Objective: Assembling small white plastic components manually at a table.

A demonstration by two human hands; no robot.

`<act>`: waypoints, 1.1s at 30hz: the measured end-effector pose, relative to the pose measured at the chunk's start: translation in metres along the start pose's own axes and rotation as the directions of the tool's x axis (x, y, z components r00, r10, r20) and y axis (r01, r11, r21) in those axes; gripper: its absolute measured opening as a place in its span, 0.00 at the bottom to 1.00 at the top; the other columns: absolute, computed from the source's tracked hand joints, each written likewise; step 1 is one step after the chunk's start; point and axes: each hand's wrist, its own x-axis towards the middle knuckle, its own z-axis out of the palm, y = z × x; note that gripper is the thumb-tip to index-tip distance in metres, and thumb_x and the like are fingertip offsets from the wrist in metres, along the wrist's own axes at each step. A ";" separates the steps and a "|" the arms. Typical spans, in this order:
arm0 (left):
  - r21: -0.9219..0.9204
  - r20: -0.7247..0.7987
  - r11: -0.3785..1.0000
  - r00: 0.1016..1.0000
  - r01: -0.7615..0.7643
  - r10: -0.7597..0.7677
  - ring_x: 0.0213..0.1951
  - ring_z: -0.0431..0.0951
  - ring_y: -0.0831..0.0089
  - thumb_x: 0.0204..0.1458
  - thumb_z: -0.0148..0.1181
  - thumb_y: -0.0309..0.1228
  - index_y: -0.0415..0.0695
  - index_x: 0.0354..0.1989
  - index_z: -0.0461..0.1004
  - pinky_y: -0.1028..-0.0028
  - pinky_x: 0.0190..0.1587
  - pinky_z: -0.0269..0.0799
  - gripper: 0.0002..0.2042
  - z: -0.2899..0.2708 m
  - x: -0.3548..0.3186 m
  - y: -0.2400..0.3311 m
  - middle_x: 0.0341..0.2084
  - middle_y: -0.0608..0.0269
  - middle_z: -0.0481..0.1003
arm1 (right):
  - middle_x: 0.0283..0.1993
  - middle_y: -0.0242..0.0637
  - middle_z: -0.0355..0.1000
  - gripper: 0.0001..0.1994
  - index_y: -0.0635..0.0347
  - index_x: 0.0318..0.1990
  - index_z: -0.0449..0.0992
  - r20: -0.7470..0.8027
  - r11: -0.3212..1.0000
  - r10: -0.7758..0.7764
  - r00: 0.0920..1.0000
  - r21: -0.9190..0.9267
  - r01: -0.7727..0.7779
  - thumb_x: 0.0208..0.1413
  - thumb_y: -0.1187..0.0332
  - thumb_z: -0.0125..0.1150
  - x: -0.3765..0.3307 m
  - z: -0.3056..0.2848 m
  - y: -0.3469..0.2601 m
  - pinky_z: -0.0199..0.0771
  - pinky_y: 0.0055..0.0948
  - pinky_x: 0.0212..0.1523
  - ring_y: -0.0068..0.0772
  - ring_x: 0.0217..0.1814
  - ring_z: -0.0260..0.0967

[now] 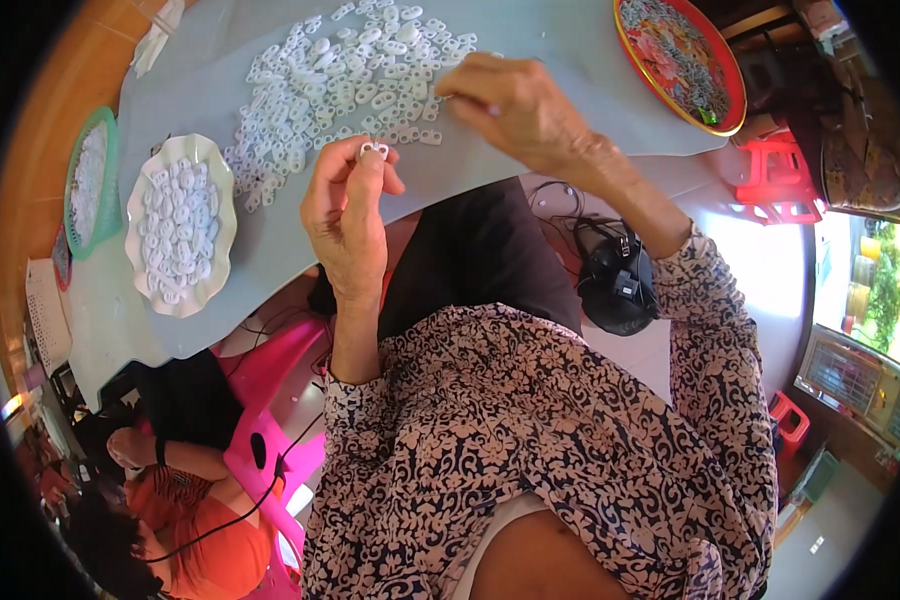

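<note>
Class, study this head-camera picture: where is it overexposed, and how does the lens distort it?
Head view: daylight blows out the pale floor beside the red plastic stool; fisheye bending curves the grey table's edge and leaves black corners; the small white plastic piece in the left hand stays sharp.

left hand (345, 205) pinching white plastic piece (374, 150)

Two hands in view: left hand (345, 215) and right hand (515, 110). One small white loop piece (374, 149) in the left grip. One loose heap of white pieces (340, 75) beyond it, too many to count. One white scalloped dish (182, 225) and one green basket (90, 180) left of the grip. One red tray (680, 65) right. One desk (570, 40).
</note>
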 end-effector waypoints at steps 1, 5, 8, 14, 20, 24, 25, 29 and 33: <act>0.007 -0.007 1.000 1.000 0.018 -0.018 0.24 0.69 0.81 0.55 0.52 0.25 0.35 0.36 0.71 0.80 0.33 0.64 0.05 0.001 0.000 0.002 0.26 0.62 0.73 | 0.32 0.40 0.71 0.04 0.64 0.35 0.74 0.003 1.000 0.001 1.000 0.003 -0.001 0.50 0.76 0.57 0.001 0.003 -0.004 0.71 0.32 0.30 0.40 0.28 0.70; -0.028 -0.010 1.000 1.000 0.001 -0.002 0.24 0.69 0.81 0.55 0.52 0.24 0.35 0.36 0.71 0.80 0.32 0.65 0.05 -0.006 -0.005 0.008 0.26 0.62 0.73 | 0.32 0.41 0.71 0.05 0.64 0.35 0.74 0.059 1.000 0.007 0.998 -0.028 -0.005 0.50 0.77 0.58 0.005 0.004 -0.011 0.71 0.34 0.30 0.42 0.29 0.70; -0.059 -0.028 0.998 0.999 0.020 -0.022 0.24 0.69 0.81 0.55 0.52 0.24 0.35 0.36 0.70 0.80 0.31 0.65 0.05 -0.009 -0.012 0.011 0.27 0.62 0.73 | 0.32 0.40 0.71 0.05 0.64 0.35 0.74 0.084 0.999 0.033 0.996 0.016 -0.035 0.49 0.77 0.58 0.008 0.005 -0.018 0.72 0.34 0.31 0.42 0.29 0.71; 0.034 0.029 0.996 0.996 0.087 -0.088 0.22 0.67 0.84 0.55 0.52 0.23 0.35 0.36 0.70 0.82 0.26 0.62 0.05 0.000 -0.014 0.014 0.23 0.65 0.71 | 0.32 0.40 0.71 0.05 0.65 0.36 0.74 0.077 0.998 -0.008 0.997 0.063 0.003 0.50 0.77 0.58 0.005 0.010 -0.018 0.71 0.31 0.29 0.38 0.28 0.71; 0.277 0.064 0.961 0.998 0.000 -0.018 0.19 0.61 0.86 0.54 0.52 0.24 0.38 0.34 0.70 0.83 0.20 0.55 0.03 0.000 -0.012 0.006 0.16 0.71 0.66 | 0.30 0.40 0.70 0.05 0.65 0.35 0.74 0.063 0.994 0.046 0.997 0.098 -0.052 0.49 0.77 0.59 0.000 0.001 -0.025 0.71 0.30 0.30 0.39 0.28 0.70; 0.278 0.065 0.960 0.998 -0.004 -0.014 0.19 0.61 0.86 0.54 0.53 0.24 0.38 0.35 0.70 0.83 0.21 0.56 0.03 0.002 -0.013 0.004 0.15 0.71 0.65 | 0.30 0.39 0.71 0.06 0.63 0.35 0.75 -0.015 0.998 0.067 0.998 0.000 -0.067 0.49 0.77 0.58 -0.015 -0.007 -0.016 0.71 0.31 0.30 0.39 0.28 0.70; 0.280 0.065 0.960 0.998 -0.026 0.009 0.19 0.61 0.86 0.54 0.54 0.24 0.38 0.35 0.70 0.83 0.21 0.55 0.04 0.000 -0.014 0.001 0.16 0.71 0.65 | 0.30 0.39 0.71 0.05 0.63 0.35 0.75 -0.023 0.994 0.102 0.995 -0.041 -0.103 0.49 0.77 0.58 -0.015 -0.015 -0.010 0.71 0.31 0.30 0.39 0.28 0.70; 0.367 0.113 0.928 0.993 -0.067 0.027 0.20 0.60 0.86 0.54 0.54 0.24 0.37 0.36 0.70 0.83 0.21 0.54 0.04 -0.006 -0.015 -0.002 0.16 0.71 0.65 | 0.32 0.41 0.73 0.05 0.64 0.34 0.76 -0.112 0.967 0.129 0.985 -0.207 -0.150 0.49 0.76 0.58 -0.016 -0.040 0.016 0.71 0.32 0.31 0.41 0.29 0.72; 0.366 0.111 0.927 0.993 -0.088 0.051 0.19 0.60 0.86 0.53 0.54 0.24 0.37 0.35 0.71 0.83 0.21 0.54 0.04 -0.006 -0.017 -0.008 0.16 0.71 0.66 | 0.30 0.45 0.72 0.04 0.63 0.31 0.74 0.096 0.917 0.216 0.972 -0.362 -0.169 0.50 0.73 0.56 -0.020 -0.041 0.026 0.71 0.41 0.35 0.49 0.33 0.70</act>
